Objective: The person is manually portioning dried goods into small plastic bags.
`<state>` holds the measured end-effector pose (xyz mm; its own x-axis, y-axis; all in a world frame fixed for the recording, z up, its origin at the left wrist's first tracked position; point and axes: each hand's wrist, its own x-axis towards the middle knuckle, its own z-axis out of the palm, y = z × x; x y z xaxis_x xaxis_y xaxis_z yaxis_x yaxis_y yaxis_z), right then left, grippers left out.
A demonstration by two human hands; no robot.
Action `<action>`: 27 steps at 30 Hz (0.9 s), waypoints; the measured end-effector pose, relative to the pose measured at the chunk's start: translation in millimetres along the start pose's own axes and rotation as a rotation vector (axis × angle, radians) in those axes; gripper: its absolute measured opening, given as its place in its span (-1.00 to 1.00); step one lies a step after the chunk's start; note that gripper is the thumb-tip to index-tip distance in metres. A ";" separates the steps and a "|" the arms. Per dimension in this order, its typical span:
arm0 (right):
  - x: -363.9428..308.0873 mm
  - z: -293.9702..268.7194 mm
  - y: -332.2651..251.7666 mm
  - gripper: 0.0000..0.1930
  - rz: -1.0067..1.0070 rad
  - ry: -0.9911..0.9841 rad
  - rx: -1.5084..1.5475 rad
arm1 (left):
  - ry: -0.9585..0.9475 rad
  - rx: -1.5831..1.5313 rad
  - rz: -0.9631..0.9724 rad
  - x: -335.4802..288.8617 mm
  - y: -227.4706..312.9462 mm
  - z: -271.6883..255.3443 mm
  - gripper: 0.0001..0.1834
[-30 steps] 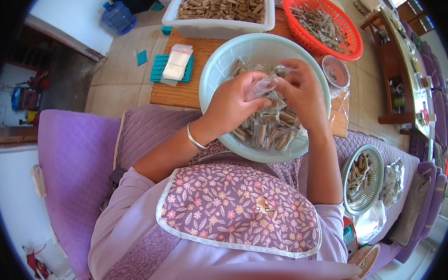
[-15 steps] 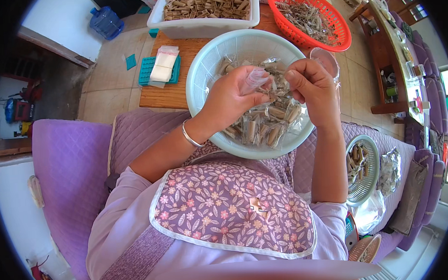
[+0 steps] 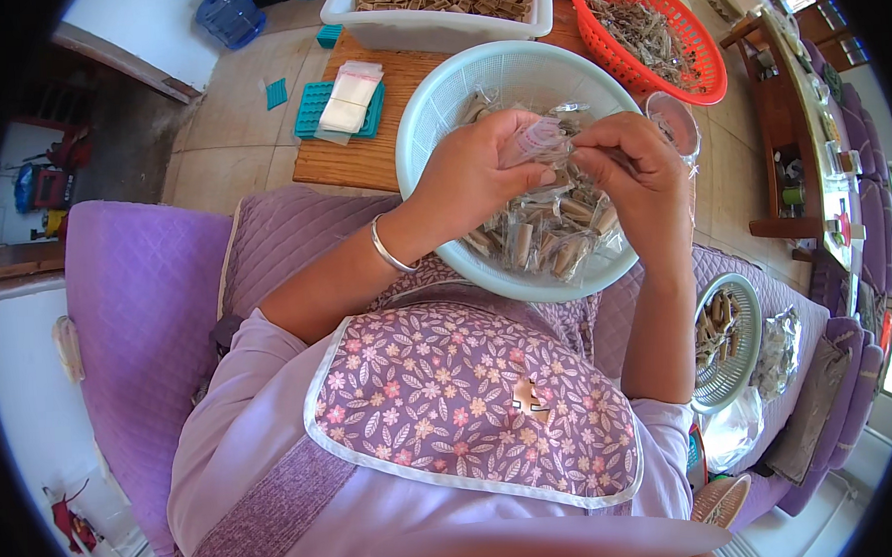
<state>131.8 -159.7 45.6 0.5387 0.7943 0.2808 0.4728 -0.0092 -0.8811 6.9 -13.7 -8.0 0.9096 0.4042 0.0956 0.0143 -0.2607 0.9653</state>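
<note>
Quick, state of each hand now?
Left hand: closed, holding bunched clear, pink-tinged plastic.
Right hand: grip closed, fingertips beside that plastic; what it holds, cannot tell.

A head-worn wide fisheye looks down from above and behind the left grip (image 3: 474,180) and right grip (image 3: 643,182), fairly near, taking in the wooden surface (image 3: 340,169) beyond and floral apron (image 3: 461,402) nearer.

The half-hidden clear plastic (image 3: 534,141) is seemingly showing a pink tinge. The round basin (image 3: 429,120) is displaying pale mint, the basket (image 3: 603,45) orange-red, the tray (image 3: 311,110) teal. Pink-and-cream flowers and pale leaves are patterning the purple apron (image 3: 461,397), and white is edging it.
</note>
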 end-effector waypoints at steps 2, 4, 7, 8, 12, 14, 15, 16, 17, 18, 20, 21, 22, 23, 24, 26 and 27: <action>0.1 -2.4 -0.4 -0.89 -0.024 0.027 -0.057 | -0.003 -0.047 0.007 0.1 -1.4 -2.2 -0.59; 0.2 -3.4 -3.9 -0.90 -0.049 0.054 -0.115 | -0.020 0.009 0.008 -0.4 -0.3 -4.8 -0.58; 0.6 -4.2 -11.2 -0.89 -0.116 0.024 -0.269 | -0.029 -0.025 0.008 -0.3 -3.3 -6.7 -0.58; 1.1 -4.1 -12.2 -0.89 -0.145 0.025 -0.305 | -0.029 -0.027 0.006 0.2 -5.2 -7.3 -0.58; 0.9 -5.6 -13.3 -0.89 -0.162 0.036 -0.341 | -0.023 -0.118 0.011 -0.5 -4.8 -8.3 -0.56; 0.7 -6.4 -12.2 -0.89 -0.160 0.025 -0.346 | -0.032 -0.113 0.003 -0.1 -0.3 -9.8 -0.56; 0.8 -6.4 -11.4 -0.89 -0.157 0.011 -0.351 | -0.039 -0.056 -0.004 -0.6 2.2 -10.7 -0.54; 1.1 -6.0 -10.5 -0.89 -0.157 0.013 -0.351 | -0.047 0.002 -0.011 -1.2 4.3 -10.9 -0.53; 1.7 -5.0 -9.5 -0.89 -0.178 -0.036 -0.319 | -0.048 0.003 -0.011 -1.7 5.8 -10.1 -0.53; 2.2 -3.5 -8.4 -0.89 -0.199 -0.085 -0.287 | -0.037 0.064 0.040 -2.3 7.2 -8.4 -0.53; 0.8 9.3 -2.6 -0.88 -0.091 -0.025 -0.195 | -0.031 0.124 0.095 -2.9 12.4 -4.3 -0.52; 0.1 14.5 -1.6 -0.87 0.016 0.031 -0.100 | -0.025 0.104 0.091 -4.2 16.1 -1.7 -0.51; 1.2 16.4 -4.2 -0.87 0.012 0.028 -0.100 | -0.011 0.087 0.087 -4.6 18.4 -0.7 -0.51; 1.4 17.4 -7.8 -0.86 0.036 0.060 -0.157 | -0.006 0.088 0.087 -4.7 18.0 0.0 -0.51; 2.1 17.7 -9.8 -0.84 0.061 0.093 -0.215 | 0.015 0.105 0.089 -4.9 16.4 0.8 -0.51; -2.8 20.8 0.2 -0.84 -0.065 0.125 -0.308 | 0.032 0.122 0.090 -5.0 14.7 1.6 -0.51; -5.7 22.4 6.8 -0.84 -0.191 0.158 -0.401 | 0.045 0.099 0.091 -3.6 14.0 1.3 -0.51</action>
<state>116.3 -150.7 29.5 0.5001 0.7030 0.5056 0.7893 -0.1299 -0.6001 4.4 -19.9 4.8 0.8897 0.4131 0.1943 -0.0244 -0.3820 0.9239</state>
